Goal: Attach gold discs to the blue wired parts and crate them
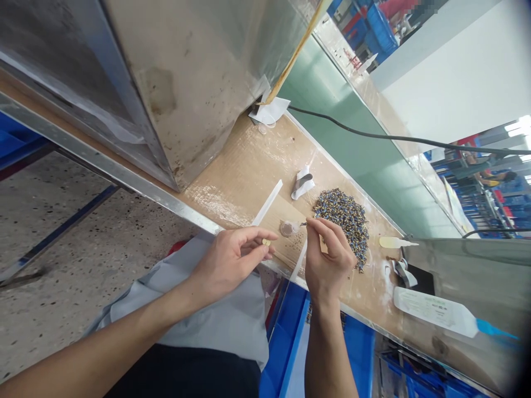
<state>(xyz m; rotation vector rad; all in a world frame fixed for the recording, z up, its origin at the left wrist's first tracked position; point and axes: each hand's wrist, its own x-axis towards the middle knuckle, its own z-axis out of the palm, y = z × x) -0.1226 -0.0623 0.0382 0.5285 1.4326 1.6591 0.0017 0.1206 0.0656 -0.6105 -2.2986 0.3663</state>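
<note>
Pinching, the right hand (329, 260) presses thumb and forefinger together on a small dark part (303, 224), its tip pointing toward a small round dish (289, 228) left of the heap of small blue-and-brass parts (346, 221). That hand covers the heap's lower-left edge, so the held part sits just left of the heap, at the fingertips. Farther left of the heap and slightly below it, the left hand (236, 254) has its thumb and fingers closed around small yellow pieces (266, 242); the dish lies between the two hands. A grey strip on white paper (303, 182) lies near the heap's upper-left side. Right of the heap are a slim dropper bottle (392, 242) of yellowish liquid and, lower down, a white squeeze bottle (433, 311) with a blue nozzle.
</note>
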